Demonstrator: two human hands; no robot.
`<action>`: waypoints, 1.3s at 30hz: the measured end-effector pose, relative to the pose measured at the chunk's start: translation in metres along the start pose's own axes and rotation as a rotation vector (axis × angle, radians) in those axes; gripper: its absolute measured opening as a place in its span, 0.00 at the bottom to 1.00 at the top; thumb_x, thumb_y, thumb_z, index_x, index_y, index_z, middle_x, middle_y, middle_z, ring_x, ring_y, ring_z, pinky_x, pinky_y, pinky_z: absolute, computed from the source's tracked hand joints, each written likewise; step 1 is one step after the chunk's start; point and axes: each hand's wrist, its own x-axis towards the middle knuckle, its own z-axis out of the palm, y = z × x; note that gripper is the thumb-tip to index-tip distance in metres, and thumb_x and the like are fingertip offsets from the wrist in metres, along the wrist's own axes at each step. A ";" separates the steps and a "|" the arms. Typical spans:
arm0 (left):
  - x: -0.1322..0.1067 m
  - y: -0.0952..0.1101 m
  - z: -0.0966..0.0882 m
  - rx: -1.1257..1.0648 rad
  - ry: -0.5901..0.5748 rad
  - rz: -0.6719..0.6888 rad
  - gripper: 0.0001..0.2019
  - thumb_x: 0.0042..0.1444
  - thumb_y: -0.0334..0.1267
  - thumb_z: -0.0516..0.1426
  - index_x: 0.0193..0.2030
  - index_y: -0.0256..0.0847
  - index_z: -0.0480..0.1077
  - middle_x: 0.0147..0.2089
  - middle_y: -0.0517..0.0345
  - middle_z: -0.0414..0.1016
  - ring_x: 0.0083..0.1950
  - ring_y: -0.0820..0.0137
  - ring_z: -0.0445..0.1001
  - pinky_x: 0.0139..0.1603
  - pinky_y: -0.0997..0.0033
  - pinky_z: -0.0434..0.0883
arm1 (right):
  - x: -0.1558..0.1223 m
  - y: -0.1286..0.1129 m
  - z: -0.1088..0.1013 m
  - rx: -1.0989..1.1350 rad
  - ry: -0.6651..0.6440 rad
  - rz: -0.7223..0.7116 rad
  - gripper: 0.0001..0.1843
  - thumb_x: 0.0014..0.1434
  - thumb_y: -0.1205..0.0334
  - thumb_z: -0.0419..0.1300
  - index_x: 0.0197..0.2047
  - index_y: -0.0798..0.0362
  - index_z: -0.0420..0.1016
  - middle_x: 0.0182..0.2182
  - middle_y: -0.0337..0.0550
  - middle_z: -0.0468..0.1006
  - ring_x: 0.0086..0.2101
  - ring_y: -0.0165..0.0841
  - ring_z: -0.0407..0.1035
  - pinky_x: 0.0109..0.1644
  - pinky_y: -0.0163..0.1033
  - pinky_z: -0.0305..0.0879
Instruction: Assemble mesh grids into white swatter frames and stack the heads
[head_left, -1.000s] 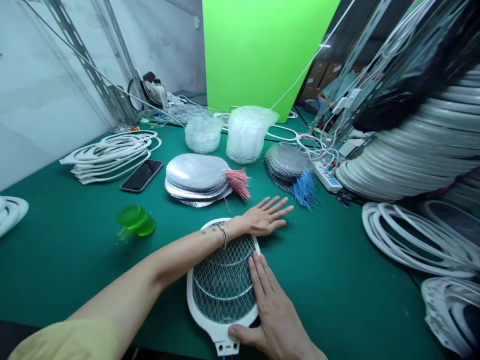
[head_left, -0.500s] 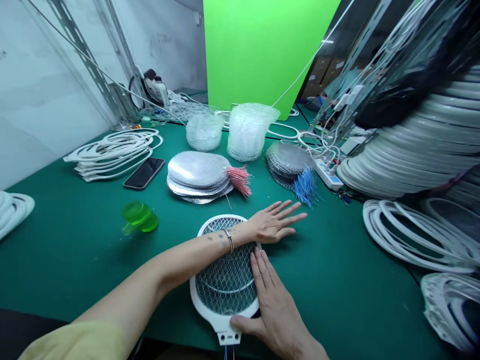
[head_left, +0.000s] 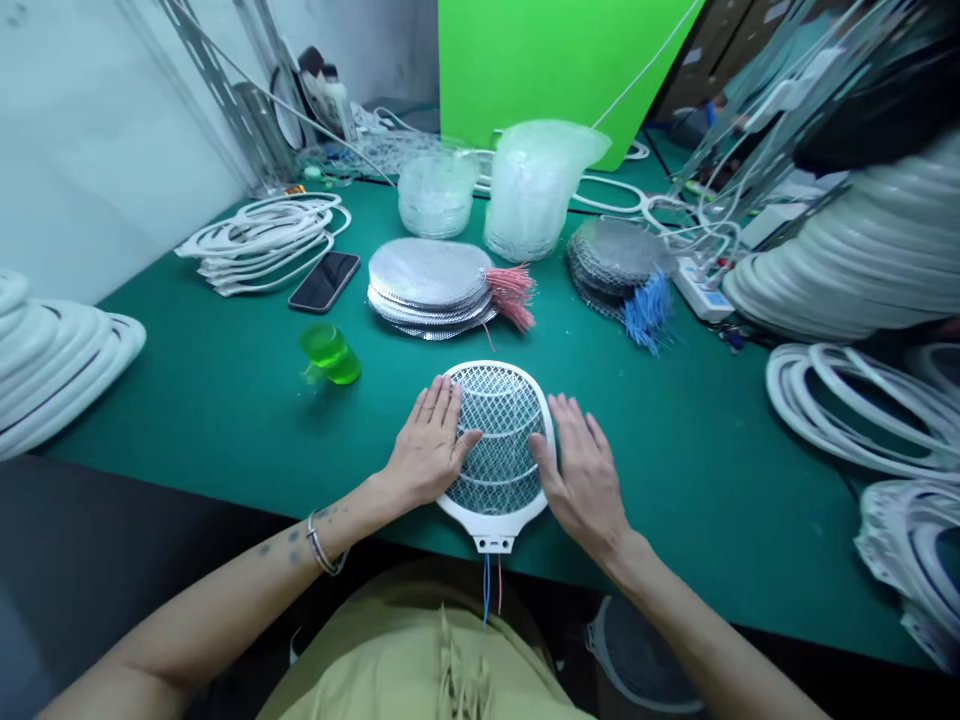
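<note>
Mesh (head_left: pixel 501 425), apparently flush, inside white frame (head_left: pixel 493 530)

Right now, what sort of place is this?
Probably a small factory assembly bench for electric fly swatters: mesh discs with red wires, piles of white frames, and a swatter head under the left hand and right hand.

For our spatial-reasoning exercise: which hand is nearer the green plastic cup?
Left. The left hand rests on the left edge of the swatter head, just right of the green plastic cup. The right hand lies on the head's opposite edge, farther away.
</note>
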 end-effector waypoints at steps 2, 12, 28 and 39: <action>0.003 0.002 0.004 0.008 0.028 0.011 0.38 0.68 0.56 0.33 0.71 0.23 0.46 0.73 0.37 0.40 0.74 0.55 0.36 0.72 0.52 0.43 | 0.009 -0.008 0.012 -0.081 0.041 -0.115 0.38 0.67 0.41 0.40 0.71 0.59 0.46 0.70 0.52 0.44 0.68 0.40 0.35 0.70 0.55 0.34; 0.003 0.000 0.004 -0.035 0.065 -0.008 0.32 0.69 0.50 0.39 0.71 0.27 0.46 0.74 0.41 0.39 0.75 0.57 0.35 0.73 0.50 0.41 | 0.016 -0.006 0.033 -0.155 -0.079 -0.205 0.39 0.66 0.40 0.42 0.72 0.56 0.42 0.70 0.46 0.46 0.68 0.37 0.35 0.71 0.54 0.28; -0.012 0.066 0.013 -0.101 0.197 -0.061 0.33 0.68 0.49 0.41 0.73 0.31 0.40 0.75 0.47 0.34 0.74 0.55 0.28 0.73 0.46 0.38 | -0.001 -0.023 0.046 -0.131 0.124 -0.118 0.26 0.70 0.61 0.39 0.66 0.59 0.58 0.66 0.49 0.58 0.68 0.37 0.39 0.70 0.56 0.31; -0.003 0.032 -0.006 -0.334 0.297 -0.066 0.30 0.70 0.49 0.35 0.72 0.33 0.41 0.75 0.44 0.34 0.75 0.62 0.32 0.73 0.50 0.42 | -0.005 -0.035 0.030 0.003 0.110 0.018 0.27 0.69 0.57 0.39 0.67 0.59 0.55 0.70 0.53 0.46 0.68 0.42 0.29 0.68 0.62 0.31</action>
